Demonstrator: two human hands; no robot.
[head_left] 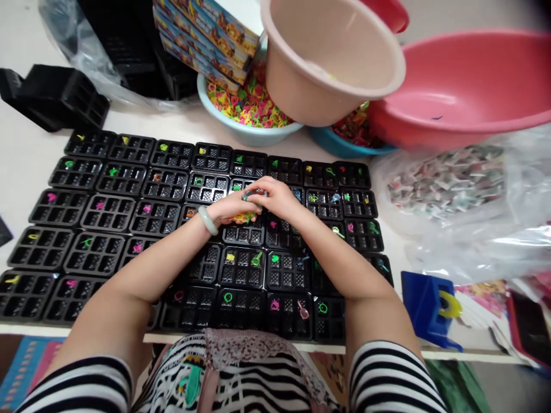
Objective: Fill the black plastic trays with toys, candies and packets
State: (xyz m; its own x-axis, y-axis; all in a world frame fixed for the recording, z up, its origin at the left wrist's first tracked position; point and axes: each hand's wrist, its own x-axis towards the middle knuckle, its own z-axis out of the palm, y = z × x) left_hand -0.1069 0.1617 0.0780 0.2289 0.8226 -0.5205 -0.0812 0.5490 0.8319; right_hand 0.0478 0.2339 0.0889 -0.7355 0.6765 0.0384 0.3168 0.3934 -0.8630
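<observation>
With my left hand (233, 205) curled around small colourful pieces (243, 217) above the black trays (243, 235), I have them just left of my right hand (276, 197), whose bent fingers hold I cannot tell what.

Two hands (274, 196), five rows of trays (37, 248)

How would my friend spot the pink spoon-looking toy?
Find the black trays, then the row nearest the striped shirt. In its second tray from the right, look right. The toy is paler and longer than the bright pink piece to its left.
</observation>
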